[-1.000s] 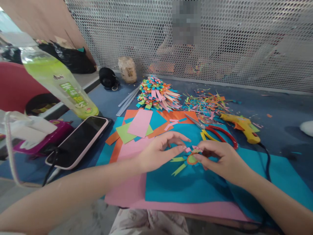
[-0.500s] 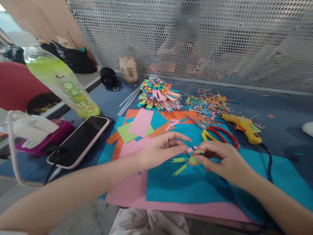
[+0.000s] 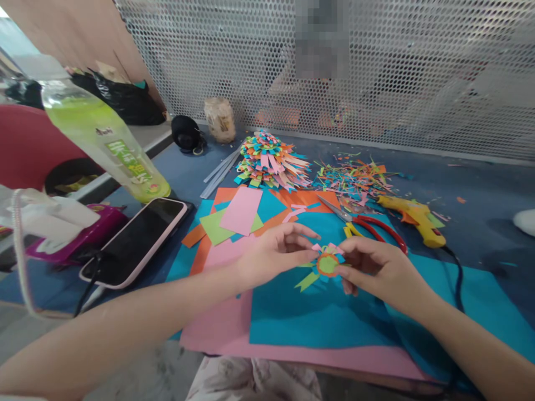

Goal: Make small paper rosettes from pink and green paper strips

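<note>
Both hands meet over a blue paper sheet (image 3: 317,317). Between them is a small paper rosette (image 3: 326,264): an orange ring with a green centre and pink, green and blue strips sticking out. My right hand (image 3: 376,273) pinches its right edge with thumb and forefinger. My left hand (image 3: 273,253) pinches its left edge, the other fingers raised and spread. The rosette is tilted up toward me, just above the sheet.
Red-handled scissors (image 3: 368,228) and a yellow glue gun (image 3: 412,217) lie behind my right hand. A pile of finished paper rosettes (image 3: 270,159) and paper scraps (image 3: 355,175) sit farther back. A phone (image 3: 136,239), a green drink bottle (image 3: 104,142) and coloured sheets (image 3: 240,211) are at left.
The rosette has been lifted and turned to face me, and both hands have drawn slightly closer around it.
</note>
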`<state>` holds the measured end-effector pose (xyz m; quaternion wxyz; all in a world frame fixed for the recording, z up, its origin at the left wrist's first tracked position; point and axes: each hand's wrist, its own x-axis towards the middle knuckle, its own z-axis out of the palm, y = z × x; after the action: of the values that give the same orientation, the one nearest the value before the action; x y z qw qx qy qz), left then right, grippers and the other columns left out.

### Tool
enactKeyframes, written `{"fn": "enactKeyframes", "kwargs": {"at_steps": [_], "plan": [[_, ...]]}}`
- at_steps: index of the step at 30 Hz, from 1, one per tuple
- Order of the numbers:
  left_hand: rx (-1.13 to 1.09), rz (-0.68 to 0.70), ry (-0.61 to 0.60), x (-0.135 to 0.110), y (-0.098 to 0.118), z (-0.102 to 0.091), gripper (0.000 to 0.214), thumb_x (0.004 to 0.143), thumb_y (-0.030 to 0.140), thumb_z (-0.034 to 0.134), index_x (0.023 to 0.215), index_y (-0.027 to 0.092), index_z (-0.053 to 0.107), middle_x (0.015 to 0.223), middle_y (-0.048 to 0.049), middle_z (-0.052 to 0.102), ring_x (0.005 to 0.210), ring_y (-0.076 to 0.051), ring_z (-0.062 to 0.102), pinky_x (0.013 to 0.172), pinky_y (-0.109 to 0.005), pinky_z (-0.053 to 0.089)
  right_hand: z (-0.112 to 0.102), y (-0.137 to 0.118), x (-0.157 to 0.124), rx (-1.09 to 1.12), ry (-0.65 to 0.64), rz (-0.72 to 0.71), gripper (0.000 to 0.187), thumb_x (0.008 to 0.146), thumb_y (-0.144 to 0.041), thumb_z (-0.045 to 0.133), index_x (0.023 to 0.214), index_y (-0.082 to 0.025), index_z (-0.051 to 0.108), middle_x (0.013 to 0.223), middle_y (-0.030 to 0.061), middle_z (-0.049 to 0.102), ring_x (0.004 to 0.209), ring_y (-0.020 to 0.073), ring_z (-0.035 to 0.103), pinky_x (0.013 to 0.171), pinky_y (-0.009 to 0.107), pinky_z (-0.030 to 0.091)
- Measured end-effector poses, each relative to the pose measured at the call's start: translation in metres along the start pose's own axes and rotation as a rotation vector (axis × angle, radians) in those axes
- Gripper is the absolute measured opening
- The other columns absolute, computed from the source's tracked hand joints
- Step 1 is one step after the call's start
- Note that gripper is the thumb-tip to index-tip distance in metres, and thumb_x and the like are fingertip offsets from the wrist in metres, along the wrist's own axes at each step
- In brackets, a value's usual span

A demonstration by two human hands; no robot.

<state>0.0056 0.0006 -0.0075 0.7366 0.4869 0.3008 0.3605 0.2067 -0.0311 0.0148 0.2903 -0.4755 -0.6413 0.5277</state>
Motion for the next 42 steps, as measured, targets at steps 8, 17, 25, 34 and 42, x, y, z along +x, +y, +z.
{"fn": "enactKeyframes", "kwargs": {"at_steps": [8,17,25,34,42], "plan": [[0.041,0.058,0.053,-0.0004,0.0015,-0.0010,0.021,0.073,0.023,0.067,0.091,0.016,0.060,0.078,-0.0004,0.063,0.074,-0.009,0.060,0.070,-0.021,0.046,-0.0017,0.0022,-0.0004,0.047,0.073,-0.010,0.022,0.075,-0.036,0.065,0.078,-0.019,0.050,0.052,-0.0045,0.054,0.042,0.0103,0.054,0.040,0.023,0.046],[0.016,0.191,0.177,0.0025,0.0057,-0.0035,0.019,0.069,0.018,0.070,0.086,0.015,0.060,0.073,0.0018,0.060,0.069,-0.007,0.056,0.067,-0.018,0.045,-0.0007,0.0038,-0.0010,0.069,0.078,0.006,0.023,0.078,-0.038,0.061,0.076,-0.021,0.046,0.049,-0.0059,0.051,0.039,0.0103,0.054,0.039,0.022,0.044],[0.102,0.087,-0.006,-0.0006,0.0024,-0.0039,0.029,0.074,0.019,0.067,0.101,0.016,0.059,0.085,-0.0033,0.065,0.080,-0.011,0.062,0.072,-0.022,0.048,0.0000,0.0008,-0.0007,0.053,0.096,-0.007,0.024,0.077,-0.039,0.062,0.075,-0.020,0.047,0.049,-0.0057,0.051,0.038,0.0101,0.053,0.039,0.022,0.044],[0.137,0.073,-0.027,-0.0009,0.0018,-0.0053,0.027,0.074,0.022,0.067,0.099,0.017,0.059,0.079,-0.0015,0.065,0.071,-0.009,0.061,0.066,-0.020,0.047,-0.0017,0.0036,-0.0019,0.024,0.094,-0.027,0.021,0.078,-0.036,0.061,0.077,-0.020,0.048,0.051,-0.0052,0.053,0.039,0.0102,0.054,0.039,0.022,0.045],[0.033,0.085,0.034,0.0017,0.0024,-0.0063,0.025,0.072,0.020,0.069,0.095,0.016,0.060,0.074,0.0005,0.065,0.069,-0.008,0.061,0.066,-0.019,0.045,-0.0011,0.0009,-0.0002,0.017,0.133,-0.058,0.022,0.077,-0.037,0.062,0.076,-0.021,0.047,0.051,-0.0065,0.050,0.039,0.0096,0.053,0.040,0.023,0.044]]}}
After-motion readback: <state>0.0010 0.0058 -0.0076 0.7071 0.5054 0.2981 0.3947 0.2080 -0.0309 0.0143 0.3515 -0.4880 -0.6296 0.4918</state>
